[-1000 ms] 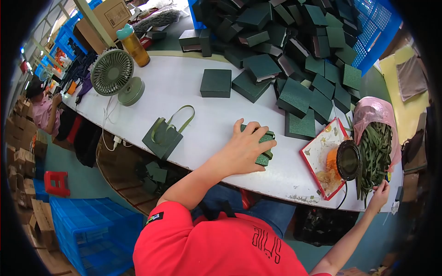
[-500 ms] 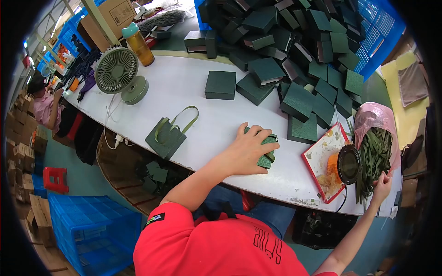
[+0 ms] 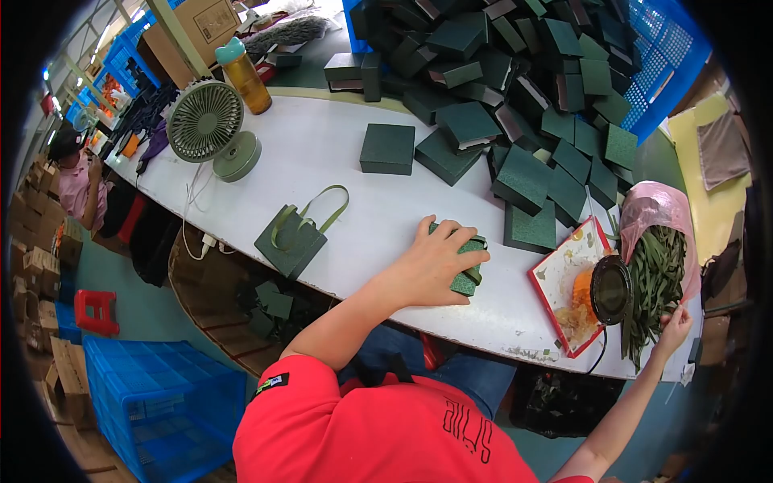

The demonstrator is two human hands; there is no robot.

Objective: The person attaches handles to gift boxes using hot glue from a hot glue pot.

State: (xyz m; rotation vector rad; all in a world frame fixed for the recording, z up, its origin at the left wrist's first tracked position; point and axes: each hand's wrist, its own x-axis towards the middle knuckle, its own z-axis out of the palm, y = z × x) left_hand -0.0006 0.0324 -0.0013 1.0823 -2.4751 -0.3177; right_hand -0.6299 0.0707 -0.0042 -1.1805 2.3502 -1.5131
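My left hand (image 3: 441, 262) is wrapped over a small dark green box (image 3: 465, 283) on the white table, its palm covering most of the top. A green ribbon strap (image 3: 475, 274) shows at that box's right side, beside my fingers. At the lower right, my right hand (image 3: 676, 328) is closed in a pinch at the edge of a bundle of green ribbons (image 3: 656, 270) in a pink plastic bag (image 3: 656, 203). A dark ribbon end seems to be between its fingertips. Left of my left hand stands another green box (image 3: 291, 245) with a ribbon loop.
Many green boxes (image 3: 523, 177) are heaped at the back right, before a blue crate (image 3: 668, 60). A red-rimmed tray (image 3: 555, 282) with glue-like residue and a dark round object (image 3: 611, 290) sits by the ribbons. A fan (image 3: 205, 121) and bottle (image 3: 244, 79) stand left.
My right hand has shifted slightly right and down, away from the ribbon bundle's lower strands. My left hand stays on the box.
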